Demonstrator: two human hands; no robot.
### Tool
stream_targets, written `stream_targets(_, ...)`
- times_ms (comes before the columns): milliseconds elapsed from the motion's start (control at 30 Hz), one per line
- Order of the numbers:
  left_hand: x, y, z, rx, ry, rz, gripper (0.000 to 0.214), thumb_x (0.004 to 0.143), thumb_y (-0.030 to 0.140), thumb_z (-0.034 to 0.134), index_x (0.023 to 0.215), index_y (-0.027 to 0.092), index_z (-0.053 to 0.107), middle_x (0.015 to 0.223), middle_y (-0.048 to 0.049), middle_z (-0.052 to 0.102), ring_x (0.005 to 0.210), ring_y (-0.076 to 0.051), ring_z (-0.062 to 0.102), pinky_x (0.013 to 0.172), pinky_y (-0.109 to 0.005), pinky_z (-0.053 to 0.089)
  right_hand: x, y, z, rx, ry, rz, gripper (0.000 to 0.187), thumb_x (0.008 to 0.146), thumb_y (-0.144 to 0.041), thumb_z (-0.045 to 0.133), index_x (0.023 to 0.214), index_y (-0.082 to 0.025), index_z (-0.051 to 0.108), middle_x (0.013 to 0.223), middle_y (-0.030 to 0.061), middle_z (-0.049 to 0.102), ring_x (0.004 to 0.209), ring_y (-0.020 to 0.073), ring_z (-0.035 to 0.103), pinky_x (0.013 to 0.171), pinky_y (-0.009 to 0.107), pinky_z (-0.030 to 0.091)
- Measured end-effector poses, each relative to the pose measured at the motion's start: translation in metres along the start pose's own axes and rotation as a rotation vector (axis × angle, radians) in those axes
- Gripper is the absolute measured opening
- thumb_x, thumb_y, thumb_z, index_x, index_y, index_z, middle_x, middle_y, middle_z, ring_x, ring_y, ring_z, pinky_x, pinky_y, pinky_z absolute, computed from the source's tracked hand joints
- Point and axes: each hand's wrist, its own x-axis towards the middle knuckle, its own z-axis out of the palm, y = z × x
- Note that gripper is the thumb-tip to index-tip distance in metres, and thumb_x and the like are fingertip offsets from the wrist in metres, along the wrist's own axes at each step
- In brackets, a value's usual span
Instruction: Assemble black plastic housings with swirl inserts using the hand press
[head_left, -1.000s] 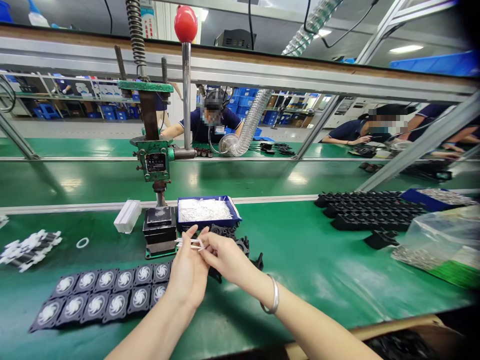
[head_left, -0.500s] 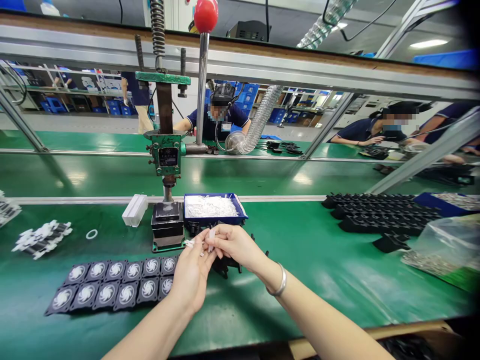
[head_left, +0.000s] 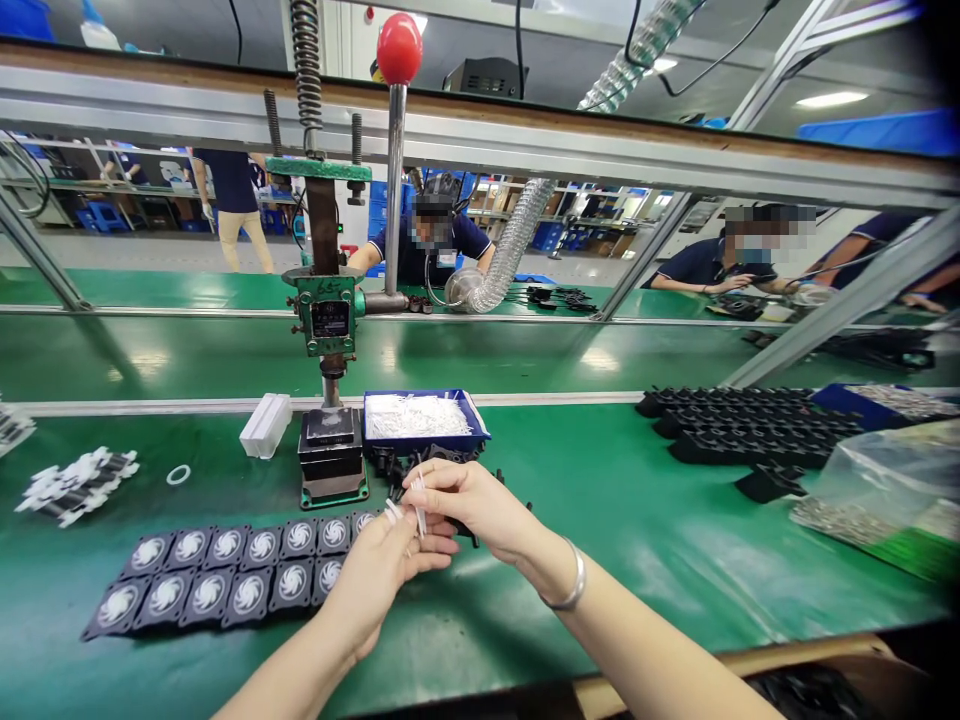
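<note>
Thin white plastic strips [head_left: 419, 508] are pinched upright between the thumb and fingertips of my right hand [head_left: 476, 505], which wears a silver bangle. Just below and to the left, my left hand [head_left: 375, 575] is turned partly palm up. Its thumb presses on more short white strips [head_left: 393, 511], and its other fingers stretch out beneath my right fingertips. Both hands are close together above the bench. Behind them stands a blue tray [head_left: 486, 436] heaped with similar white strips [head_left: 420, 413]. Black plastic parts [head_left: 386, 462] lie partly hidden between the tray and my hands.
A green hand press [head_left: 327, 310] with a red-knobbed lever [head_left: 399, 50] stands behind my hands. Two rows of black fan units [head_left: 247, 597] lie left. A clear block [head_left: 266, 425], white ring [head_left: 178, 475], black housings [head_left: 757, 430] and plastic bag [head_left: 874, 490] surround. Co-workers sit opposite.
The view has shifted slightly. My right fingers have turned the white strips more upright, and several now show in the pinch. My left fingers have stretched further to the right beneath them.
</note>
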Motion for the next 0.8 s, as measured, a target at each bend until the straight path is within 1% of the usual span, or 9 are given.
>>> stream_targets(100,-0.001,-0.002,-0.008,0.114,-0.017,0.011,0.060,0.077,0.065,0.072,0.102,0.011,0.071,0.102,-0.0150,0.073,0.097,-0.030,0.071,0.092,-0.045,0.056,-0.006,0.006,0.005,0.177,-0.037,0.148,0.034,0.069,-0.046,0.084,0.085,-0.015,0.081,0.090,0.0066,0.070,0.068,0.0109,0.056,0.061,0.024,0.044)
stream_targets(200,-0.004,0.001,-0.013,0.171,-0.013,0.054,0.066,0.071,0.069,0.074,0.103,0.012,0.072,0.101,-0.0131,0.074,0.100,-0.030,0.069,0.097,-0.046,0.054,-0.012,0.008,0.015,0.309,-0.016,0.215,0.041,0.066,-0.045,0.087,0.092,-0.014,0.081,0.086,0.0088,0.073,0.073,0.0140,0.061,0.065,0.024,0.047)
stream_targets(267,-0.008,0.006,-0.014,0.111,-0.066,0.026,0.059,0.077,0.064,0.073,0.105,0.012,0.072,0.101,-0.0130,0.074,0.100,-0.029,0.069,0.096,-0.044,0.055,-0.015,0.009,0.021,0.350,0.036,0.215,0.041,0.064,-0.045,0.088,0.091,-0.014,0.081,0.084,0.0089,0.074,0.069,0.0125,0.060,0.061,0.022,0.045)
stream_targets(367,-0.015,0.011,-0.015,-0.010,-0.148,-0.043,0.043,0.087,0.050,0.070,0.102,0.010,0.071,0.098,-0.0139,0.072,0.094,-0.026,0.070,0.088,-0.040,0.057,-0.018,0.010,0.029,0.355,0.074,0.197,0.041,0.067,-0.045,0.087,0.091,-0.012,0.081,0.068,0.0047,0.070,0.050,0.0057,0.048,0.048,0.019,0.036)
stream_targets(533,-0.022,0.005,-0.017,-0.096,-0.197,-0.116,0.031,0.090,0.039,0.069,0.100,0.010,0.067,0.083,-0.0083,0.067,0.073,-0.018,0.068,0.070,-0.033,0.058,-0.024,0.018,0.033,0.354,-0.087,0.196,0.040,0.077,-0.046,0.080,0.091,-0.009,0.077,0.065,0.0052,0.069,0.044,0.0120,0.058,0.044,0.022,0.044)
stream_targets(600,-0.024,0.000,-0.019,-0.105,-0.217,-0.147,0.031,0.088,0.040,0.071,0.094,0.010,0.066,0.080,-0.0077,0.066,0.068,-0.017,0.067,0.066,-0.032,0.058,-0.026,0.021,0.034,0.368,-0.110,0.210,0.041,0.076,-0.041,0.081,0.104,-0.011,0.075,0.078,0.0072,0.074,0.052,0.0122,0.063,0.048,0.021,0.048)
stream_targets(700,-0.027,-0.006,-0.021,-0.119,-0.255,-0.199,0.031,0.087,0.040,0.072,0.091,0.010,0.065,0.080,-0.0074,0.066,0.064,-0.017,0.067,0.062,-0.031,0.058,-0.029,0.022,0.036,0.358,-0.122,0.200,0.066,0.075,-0.036,0.083,0.135,-0.022,0.060,0.116,0.0106,0.072,0.073,0.0116,0.069,0.060,0.019,0.052)
stream_targets(733,-0.028,-0.007,-0.022,-0.125,-0.262,-0.210,0.031,0.087,0.040,0.072,0.094,0.011,0.065,0.080,-0.0074,0.066,0.066,-0.017,0.068,0.063,-0.031,0.058,-0.030,0.022,0.037,0.338,-0.151,0.197,0.069,0.077,-0.038,0.082,0.139,-0.024,0.055,0.122,0.0109,0.070,0.073,0.0111,0.068,0.059,0.019,0.052)
stream_targets(800,-0.030,-0.006,-0.023,-0.134,-0.266,-0.217,0.032,0.087,0.039,0.073,0.098,0.010,0.067,0.084,-0.0092,0.068,0.073,-0.020,0.071,0.068,-0.031,0.059,-0.030,0.021,0.038,0.267,-0.217,0.198,0.061,0.082,-0.043,0.076,0.138,-0.025,0.057,0.124,0.0112,0.069,0.060,0.0076,0.064,0.050,0.017,0.048)
